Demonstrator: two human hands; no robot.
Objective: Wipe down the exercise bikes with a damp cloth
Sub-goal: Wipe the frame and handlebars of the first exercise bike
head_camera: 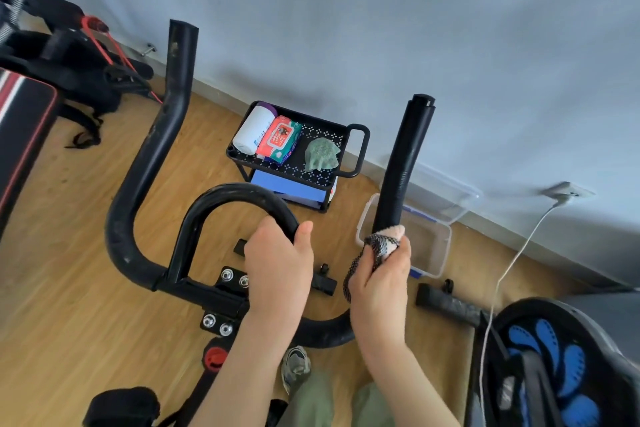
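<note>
Gripping the handlebar loop point(239, 198) with left hand point(277, 263); right hand point(381, 281) closed around cloth point(382, 243) on right grip point(405, 163); cart tray point(358, 149) beyond, holding wipes pack point(278, 139), roll point(251, 130), green sponge point(322, 154).

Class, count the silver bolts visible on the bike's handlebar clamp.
4: two silver bolts on the upper black bracket, two on the lower one. The left hand may hide more.

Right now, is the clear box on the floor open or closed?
Open. The clear box has no lid on top, and its inside shows. The lid leans behind it against the wall.
</note>
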